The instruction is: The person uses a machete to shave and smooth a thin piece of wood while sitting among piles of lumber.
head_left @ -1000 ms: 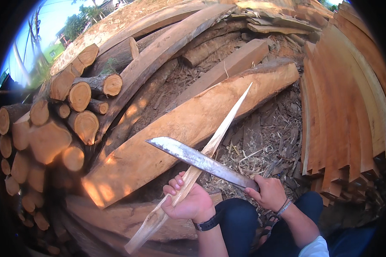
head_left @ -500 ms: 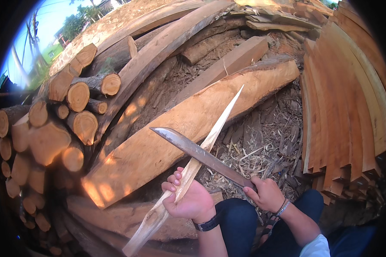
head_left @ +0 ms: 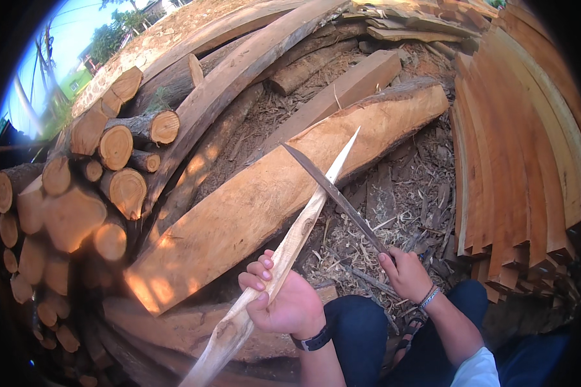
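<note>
One pointed stake [head_left: 295,237] is gripped above a timber [head_left: 239,222] by the left hand [head_left: 289,303], fingers curled round; a machete [head_left: 355,213] is held across it by the right hand [head_left: 408,276], fingers wrapped about its end.

We see brown ground [head_left: 425,64] carrying the wood. Pale shavings [head_left: 329,263] and dark bark pieces [head_left: 381,197] are scattered on it in the middle. Among them lies a thick slab [head_left: 232,222]; on its far side we notice a squared beam [head_left: 348,90].
</note>
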